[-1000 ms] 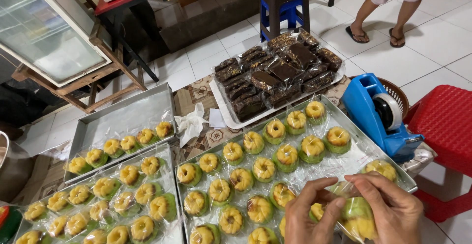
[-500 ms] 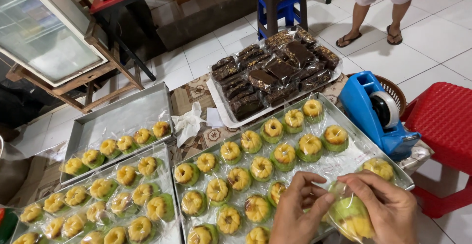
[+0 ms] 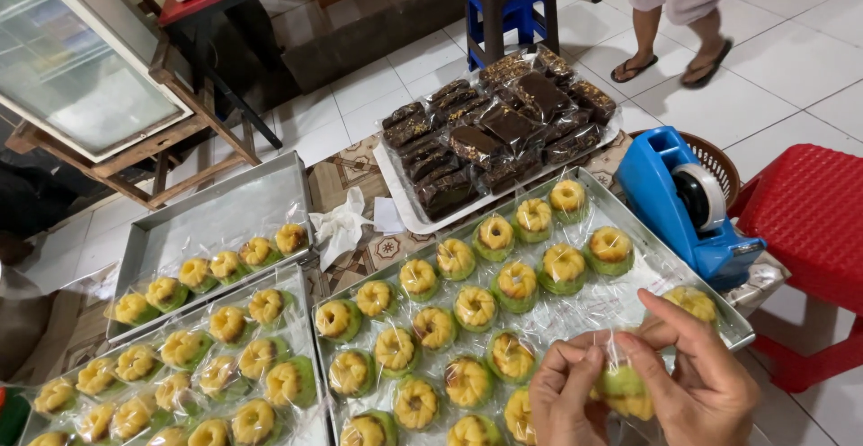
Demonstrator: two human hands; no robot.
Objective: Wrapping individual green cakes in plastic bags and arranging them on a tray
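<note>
Far-left trays (image 3: pixel 216 221): two shallow metal trays at nine o'clock, part-filled with small ring-shaped yellow-and-green cakes, each in clear glossy plastic.
Crumpled tissue (image 3: pixel 342 226): soft white paper at eleven o'clock, between the trays.
Brownie plate (image 3: pixel 490 136): at twelve o'clock, dark rectangular slabs, wrapped and stacked, some with a crumbly topping.
Main tray (image 3: pixel 737 325): rectangular metal, centre of view, rows of the same fluted cakes lying on film.
Left hand (image 3: pixel 562 396): at five o'clock, fingers curled, thumb and forefinger pinching the wrapper edge.
Wrapped cake (image 3: pixel 625 388): green base, yellow top, inside thin crinkled plastic, held between both hands just above the tray's near corner.
Right hand (image 3: pixel 701 383): at five o'clock, cupped around the cake, fingertips gripping the film.
Step in hand: by the look of it, closing the wrapper around one cake; the fold would need to be held taut and flat.
Tape dispenser (image 3: pixel 688 203): blue, hard plastic, roll loaded, at three o'clock.
Red stool (image 3: pixel 809 221): perforated plastic, far right.
</note>
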